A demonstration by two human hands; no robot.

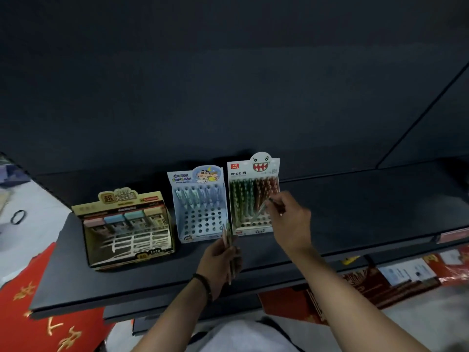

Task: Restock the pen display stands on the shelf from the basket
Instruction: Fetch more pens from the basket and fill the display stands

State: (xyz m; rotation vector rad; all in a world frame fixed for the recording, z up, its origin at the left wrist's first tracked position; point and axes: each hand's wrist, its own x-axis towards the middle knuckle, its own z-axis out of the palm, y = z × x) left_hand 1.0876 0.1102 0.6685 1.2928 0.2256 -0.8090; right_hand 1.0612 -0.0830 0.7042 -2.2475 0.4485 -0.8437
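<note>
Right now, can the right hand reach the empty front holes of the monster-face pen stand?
Probably yes. The right hand hovers just in front of the monster-face stand, its pen angled toward the empty front holes; nothing lies between, and the left hand, holding pens, sits lower, aside.

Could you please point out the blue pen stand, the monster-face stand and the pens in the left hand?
blue pen stand [203, 222]: head view, perforated panel.
monster-face stand [260, 165]: head view, toothy header face.
pens [226, 232]: head view, ends above the left hand [218, 260].
</note>
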